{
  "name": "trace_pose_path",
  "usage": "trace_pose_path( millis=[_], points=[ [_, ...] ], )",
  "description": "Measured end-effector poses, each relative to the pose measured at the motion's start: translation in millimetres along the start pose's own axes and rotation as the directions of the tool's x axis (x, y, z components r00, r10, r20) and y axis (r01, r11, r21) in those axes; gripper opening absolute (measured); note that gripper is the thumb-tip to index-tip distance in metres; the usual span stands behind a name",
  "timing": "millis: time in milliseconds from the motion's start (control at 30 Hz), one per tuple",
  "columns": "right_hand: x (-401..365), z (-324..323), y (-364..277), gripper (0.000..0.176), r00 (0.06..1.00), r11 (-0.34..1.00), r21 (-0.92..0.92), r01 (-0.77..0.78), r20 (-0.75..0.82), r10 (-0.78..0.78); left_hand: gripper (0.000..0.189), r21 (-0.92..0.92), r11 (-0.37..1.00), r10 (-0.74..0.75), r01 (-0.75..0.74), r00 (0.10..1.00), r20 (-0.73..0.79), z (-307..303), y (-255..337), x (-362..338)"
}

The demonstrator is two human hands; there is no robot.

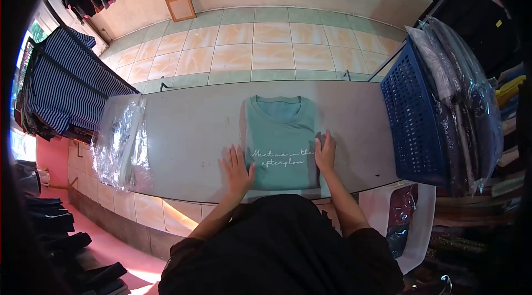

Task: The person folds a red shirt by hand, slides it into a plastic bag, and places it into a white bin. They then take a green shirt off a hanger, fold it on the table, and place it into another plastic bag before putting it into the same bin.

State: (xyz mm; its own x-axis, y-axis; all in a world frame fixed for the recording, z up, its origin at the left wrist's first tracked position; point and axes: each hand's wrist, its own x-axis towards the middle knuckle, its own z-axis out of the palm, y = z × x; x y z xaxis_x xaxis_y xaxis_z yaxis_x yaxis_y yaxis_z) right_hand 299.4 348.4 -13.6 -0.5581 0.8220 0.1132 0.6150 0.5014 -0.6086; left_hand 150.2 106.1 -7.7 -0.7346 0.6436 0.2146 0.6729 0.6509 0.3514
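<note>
A folded teal T-shirt (280, 139) lies face up on the grey table (191, 134), its neckline toward the far side and white script lettering across its front. At the shirt's left edge, my left hand (238, 172) rests with the fingers stretched out, the thumb by the fabric. On the opposite edge is my right hand (326, 154), also with extended fingers, its thumb touching the shirt near the end of the lettering. Neither hand grips anything.
Clear plastic bags (123, 142) lie on the table's left end. A blue basket (413, 112) with plastic-wrapped garments (454, 84) stands at the right end. Below it is a white bin (418, 231) with packaged items. Striped clothes (69, 81) hang at left.
</note>
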Motion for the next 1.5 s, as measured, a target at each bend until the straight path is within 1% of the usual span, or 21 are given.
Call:
trace_pose_path(
  millis=[67,100,167,300,367,400,467,533,667,767,833,867,900,933,967,1033,1067,1100,1133,1400,1500],
  points=[
    [12.0,-11.5,-21.2,0.057,0.96,0.84,0.465,-0.281,0.15,0.238,0.073,-0.084,0.987,0.145,-0.136,0.983,0.112,-25.6,4.1,-18.2],
    [17.4,-2.9,-22.6,0.057,0.961,0.839,0.468,-0.278,0.147,0.236,0.073,-0.082,0.987,0.148,-0.14,0.983,0.108,-23.8,2.2,-26.9],
    [27.5,27.1,-17.6,0.059,0.969,0.931,0.274,-0.242,0.114,0.219,0.079,0.104,0.973,0.151,-0.204,0.913,0.379,-15.1,-0.6,-38.8],
    [31.6,48.5,-20.3,0.055,0.978,0.911,0.358,-0.205,0.051,0.2,0.084,0.164,0.962,0.159,-0.22,0.934,0.319,-13.8,1.9,-34.5],
    [27.5,35.2,-18.6,0.046,0.941,0.68,0.662,-0.315,0.126,0.313,0.081,0.141,0.98,0.094,-0.139,0.954,0.284,-22.0,-3.2,-31.4],
    [23.7,30.9,-12.0,0.046,0.943,0.682,0.663,-0.309,0.121,0.31,0.081,0.139,0.98,0.097,-0.14,0.955,0.279,-21.7,-10.7,-31.7],
    [12.1,20.6,12.8,0.046,0.835,0.682,0.668,-0.298,-0.163,0.525,0.077,0.095,0.99,-0.119,0.106,0.982,0.146,-18.7,-33.0,-37.9],
    [-1.0,-5.1,36.6,0.047,0.664,0.6,0.707,-0.375,-0.248,0.706,0.074,0.11,0.962,-0.254,0.252,0.967,0.008,-18.0,-50.2,-42.5],
    [-34.6,-52.6,100.2,0.055,0.473,0.566,0.704,-0.428,-0.359,0.804,0.07,0.017,0.943,-0.33,0.334,0.938,-0.101,-13.1,-62.8,-45.7],
    [-51.9,-79.9,121.7,0.067,0.603,0.656,0.656,-0.372,-0.366,0.709,0.068,0.109,0.936,-0.333,0.335,0.942,-0.037,-21.4,-51.6,-41.0],
    [-54.8,-100.9,94.6,0.08,0.462,0.553,0.017,-0.833,-0.528,0.713,0.067,0.152,0.928,-0.338,0.341,0.94,-0.044,-18.9,-55.8,-43.1],
    [-53.2,-102.9,88.1,0.08,0.461,0.555,0.018,-0.832,-0.533,0.709,0.067,0.151,0.93,-0.333,0.336,0.942,-0.043,-19.1,-56.3,-43.5],
    [-50.7,-102.7,82.3,0.081,0.632,0.798,-0.05,-0.6,-0.641,0.435,0.067,0.147,0.93,-0.334,0.337,0.941,-0.046,-21.4,-53.0,-41.8],
    [-47.4,-101.7,74.0,0.082,0.698,0.939,-0.157,-0.305,-0.708,0.108,0.068,0.188,0.924,-0.335,0.332,0.942,-0.014,-24.9,-49.8,-40.3],
    [-39.4,-97.9,64.2,0.082,0.7,0.941,-0.156,-0.3,-0.707,0.106,0.069,0.232,0.917,-0.339,0.326,0.941,0.018,-27.2,-48.5,-40.1],
    [-16.2,-90.3,41.7,0.078,0.929,0.956,-0.269,-0.117,-0.369,0.009,0.069,0.212,0.931,-0.308,0.297,0.951,0.02,-27.5,-51.3,-41.9],
    [-7.9,-81.4,42.5,0.078,0.931,0.959,-0.263,-0.108,-0.366,0.005,0.07,0.191,0.945,-0.274,0.265,0.961,0.024,-28.8,-53.5,-41.9],
    [1.8,-69.9,42.3,0.074,0.981,0.924,-0.38,-0.033,-0.19,-0.043,0.07,0.197,0.942,-0.282,0.274,0.959,0.016,-32.8,-58.8,-41.5],
    [8.3,-59.8,42.4,0.07,0.997,0.877,-0.477,0.065,-0.002,-0.075,0.07,0.15,0.969,-0.21,0.196,0.974,0.081,-38.2,-67.0,-41.5],
    [-2.5,-31.9,33.5,0.071,0.988,0.835,-0.527,0.157,0.084,-0.133,0.069,0.139,0.984,-0.135,0.112,0.976,0.169,-68.8,-120.8,-46.4],
    [-31.9,-21.4,-12.1,0.071,0.93,0.854,-0.381,0.354,0.235,-0.281,0.07,0.196,0.969,-0.178,0.147,0.972,0.152,-73.6,-151.7,-51.3]
  ],
)
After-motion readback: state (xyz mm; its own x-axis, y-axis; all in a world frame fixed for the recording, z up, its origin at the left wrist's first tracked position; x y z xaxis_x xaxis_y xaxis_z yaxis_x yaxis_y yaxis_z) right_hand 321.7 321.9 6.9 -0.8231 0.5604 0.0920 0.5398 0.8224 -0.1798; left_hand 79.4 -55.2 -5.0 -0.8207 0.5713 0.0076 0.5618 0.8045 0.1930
